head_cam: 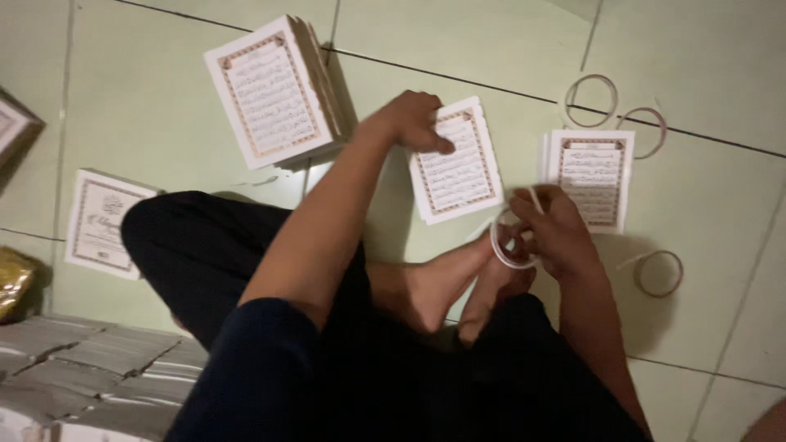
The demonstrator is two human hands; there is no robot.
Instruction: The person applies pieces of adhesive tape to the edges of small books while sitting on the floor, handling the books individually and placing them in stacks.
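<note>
A person is seen seated on the tiled floor [147,106]. The left hand [413,121] is pressed, fingers curled, on the top edge of a small bordered booklet [456,162] lying on the floor ahead of the feet. The right hand [550,232] is closed around a white band loop [509,242]. No band is seen on this booklet yet. A further booklet [591,176] lies just right, unbanded as far as can be judged. A thicker stack [274,90] lies toward the upper left. Three spare loops [657,273] are scattered at the right. Banding is judged barely begun.
</note>
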